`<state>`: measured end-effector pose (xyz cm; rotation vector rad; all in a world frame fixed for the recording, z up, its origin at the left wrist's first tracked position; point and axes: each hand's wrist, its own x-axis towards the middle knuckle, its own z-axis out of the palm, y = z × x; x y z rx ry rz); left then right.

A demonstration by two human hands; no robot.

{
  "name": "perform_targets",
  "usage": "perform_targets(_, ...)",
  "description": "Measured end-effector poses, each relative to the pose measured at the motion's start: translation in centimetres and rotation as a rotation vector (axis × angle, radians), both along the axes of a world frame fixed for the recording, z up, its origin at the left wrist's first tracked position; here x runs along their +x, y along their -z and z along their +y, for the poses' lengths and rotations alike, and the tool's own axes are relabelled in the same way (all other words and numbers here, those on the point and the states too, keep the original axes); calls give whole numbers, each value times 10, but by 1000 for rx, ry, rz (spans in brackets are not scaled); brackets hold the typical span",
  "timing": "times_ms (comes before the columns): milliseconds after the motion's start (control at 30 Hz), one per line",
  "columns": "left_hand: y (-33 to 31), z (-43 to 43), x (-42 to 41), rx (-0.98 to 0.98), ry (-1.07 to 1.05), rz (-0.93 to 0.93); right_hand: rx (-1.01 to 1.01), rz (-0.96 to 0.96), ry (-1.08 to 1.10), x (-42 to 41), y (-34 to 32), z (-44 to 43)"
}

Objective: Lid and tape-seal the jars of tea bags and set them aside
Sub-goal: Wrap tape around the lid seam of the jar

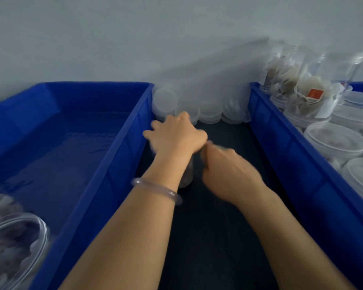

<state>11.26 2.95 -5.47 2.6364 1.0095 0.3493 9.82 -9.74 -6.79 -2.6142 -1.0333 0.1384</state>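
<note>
A clear jar stands on the dark table between two blue bins, mostly hidden under my left wrist. My left hand lies palm down over the jar's top, fingers curled round the lid. My right hand is at the jar's right side near the top. It is blurred, and its thumb and fingers pinch a pale strip that looks like tape. A clear bangle sits on my left forearm.
The left blue bin holds one clear jar at its near corner. The right blue bin holds jars of tea bags and several clear containers. Stacks of clear lids line the wall behind.
</note>
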Motion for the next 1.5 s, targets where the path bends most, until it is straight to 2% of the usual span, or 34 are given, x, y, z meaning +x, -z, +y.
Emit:
perform_targets(100, -8, 18, 7, -58, -50, 21, 32, -28, -194, -34, 2, -2)
perform_targets(267, -4, 16, 5, -56, 139, 75, -118, -97, 90, 27, 28, 11)
perform_targets(367, -9, 23, 3, -46, 199, 116, -123, -81, 64, 36, 56, 18)
perform_targets(533, -13, 24, -2, 31, 264, 288, -59, -271, -19, 37, 89, 22)
perform_targets(567, -10, 24, -4, 41, 261, 234, -63, -305, -26, 36, 91, 22)
perform_targets(600, -5, 24, -7, 35, 249, 89, -75, -333, -25, 36, 93, 21)
perform_targets(633, 3, 24, -11, -4, 218, -138, -88, -356, -19, 36, 93, 20)
perform_targets(700, 23, 22, -20, -214, 95, -667, -95, -373, -5, 36, 94, 18)
perform_targets(733, 36, 21, -26, -345, 19, -835, -96, -367, -4, 37, 94, 18)
perform_targets(767, 47, 21, -29, -471, -35, -909, -94, -353, -10, 39, 95, 17)
perform_targets(833, 68, 24, -32, -681, -11, -933, 9, -279, -34, 42, 93, 19)
perform_targets(967, 90, 29, -34, -831, 164, -992, 732, 191, -25, 51, 69, 32)
perform_targets(1033, 96, 32, -35, -834, 205, -986, 934, 351, -50, 54, 60, 39)
perform_targets(1267, 104, 35, -33, -835, 251, -979, 1232, 367, -68, 56, 69, 47)
perform_targets(1500, 109, 36, -30, -800, 223, -983, 1139, 272, -117, 61, 71, 40)
